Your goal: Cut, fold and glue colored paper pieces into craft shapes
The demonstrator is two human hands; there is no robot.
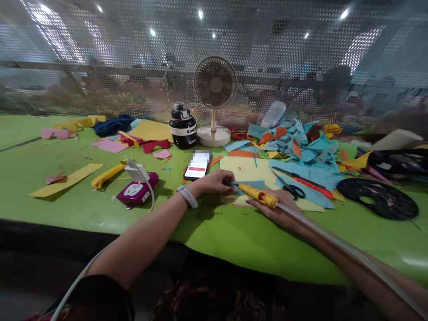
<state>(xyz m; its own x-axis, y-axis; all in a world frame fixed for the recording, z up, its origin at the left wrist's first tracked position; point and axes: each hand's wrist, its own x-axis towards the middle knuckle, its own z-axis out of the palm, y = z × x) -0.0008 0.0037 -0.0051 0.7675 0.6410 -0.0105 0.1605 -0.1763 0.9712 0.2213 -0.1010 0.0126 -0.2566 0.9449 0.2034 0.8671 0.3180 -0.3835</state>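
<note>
My left hand (219,182), with a pale band on its wrist, pinches the end of a small blue paper piece (256,183) above a pale yellow sheet (247,163). My right hand (284,209) is closed around a yellow glue gun (259,195), partly hidden by it. A long clear glue stick (321,217) runs out of the gun's rear along my forearm. The gun's nozzle points left, close to my left fingertips and the blue paper. Just right of the hands lie black-handled scissors (294,189) and a red and black cutter (312,186) on blue sheets.
Left of me are a purple power socket (135,189) with a white charger, a yellow curved handle (109,175) and a yellow strip (67,180). Behind stand a phone (197,165), black bottle (183,127) and fan (214,133). Blue scraps (301,140) and a black disc (384,198) lie right.
</note>
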